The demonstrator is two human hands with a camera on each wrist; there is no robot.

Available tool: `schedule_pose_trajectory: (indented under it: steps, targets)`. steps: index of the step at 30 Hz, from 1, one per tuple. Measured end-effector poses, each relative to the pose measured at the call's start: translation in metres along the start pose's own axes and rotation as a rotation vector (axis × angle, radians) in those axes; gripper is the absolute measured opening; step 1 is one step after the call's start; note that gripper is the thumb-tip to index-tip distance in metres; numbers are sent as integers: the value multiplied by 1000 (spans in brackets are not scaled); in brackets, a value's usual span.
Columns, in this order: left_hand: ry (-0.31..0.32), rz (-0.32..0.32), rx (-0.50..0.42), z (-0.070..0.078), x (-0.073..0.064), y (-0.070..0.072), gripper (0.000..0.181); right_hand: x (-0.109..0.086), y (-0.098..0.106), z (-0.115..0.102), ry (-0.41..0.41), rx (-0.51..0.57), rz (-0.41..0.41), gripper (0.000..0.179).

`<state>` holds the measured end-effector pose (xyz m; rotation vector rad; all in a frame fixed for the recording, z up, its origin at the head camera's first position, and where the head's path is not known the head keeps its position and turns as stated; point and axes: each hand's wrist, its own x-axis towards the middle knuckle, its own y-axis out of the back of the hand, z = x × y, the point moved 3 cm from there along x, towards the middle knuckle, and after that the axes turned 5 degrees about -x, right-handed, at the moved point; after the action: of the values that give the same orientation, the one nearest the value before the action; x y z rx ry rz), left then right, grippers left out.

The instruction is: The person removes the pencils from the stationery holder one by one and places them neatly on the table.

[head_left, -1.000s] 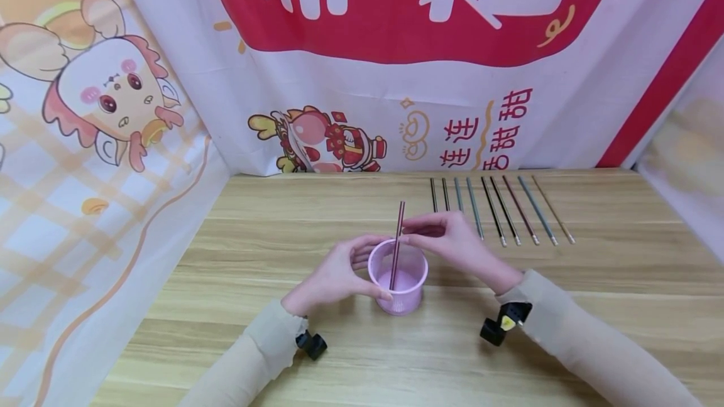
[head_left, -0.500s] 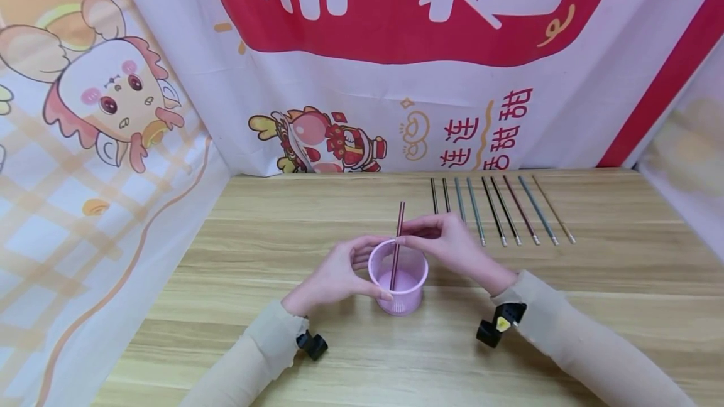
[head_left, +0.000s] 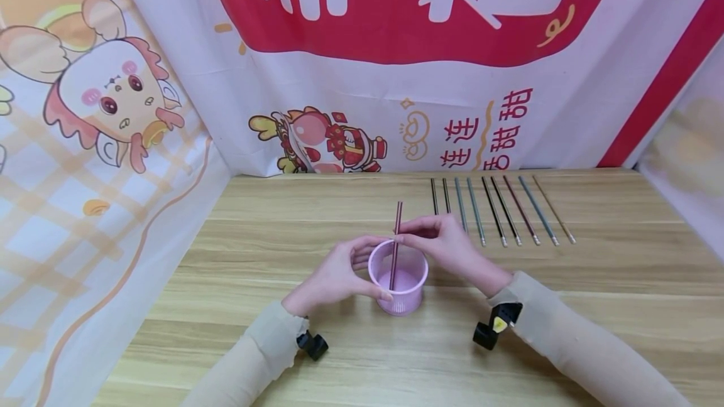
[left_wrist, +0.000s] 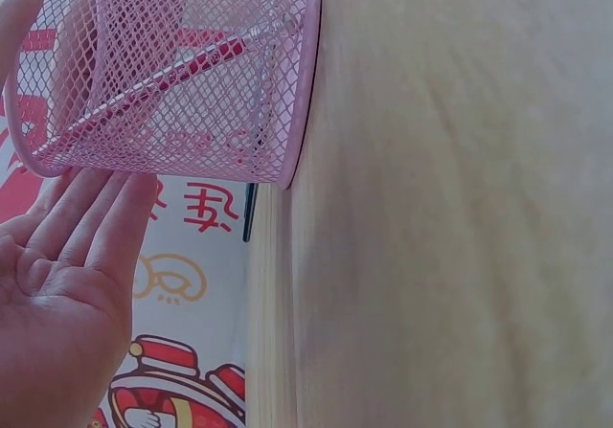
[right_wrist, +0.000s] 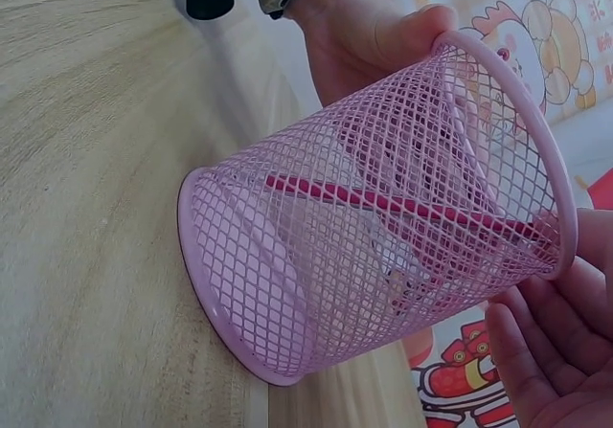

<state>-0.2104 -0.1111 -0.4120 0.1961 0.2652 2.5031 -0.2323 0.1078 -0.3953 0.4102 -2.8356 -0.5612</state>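
A pink mesh pencil holder (head_left: 408, 301) stands upright on the wooden table. My left hand (head_left: 342, 276) holds it from the left, thumb at the near side and fingers at the far side. A dark red pencil (head_left: 398, 223) leans inside, its upper half above the rim. With thumb and fingers, my right hand (head_left: 447, 247) pinches this pencil at rim height. Through the mesh in the left wrist view, the pencil (left_wrist: 158, 83) slants down, its pale end near the holder's base. The right wrist view also shows the pencil (right_wrist: 383, 201) inside the mesh.
Several pencils, black, blue-grey, dark red and tan, lie in a row on the table, among them a blue one (head_left: 537, 209), behind and right of the holder. My right hand hides some of their near ends. A printed cloth (head_left: 362, 93) hangs along the table's back edge.
My right hand has shifted slightly left, and the pencil's top has moved a little left with it. The left hand and the holder have stayed in place.
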Motion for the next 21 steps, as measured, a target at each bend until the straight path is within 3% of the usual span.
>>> schedule_pose_trajectory:
  steps: [12,21]
  targets:
    - [-12,-5,-3,1,0,0,86,0,-1,0,-13,-13,11,24]
    - [-8,-14,-5,1,0,0,85,0,1,0,-72,26,13,25]
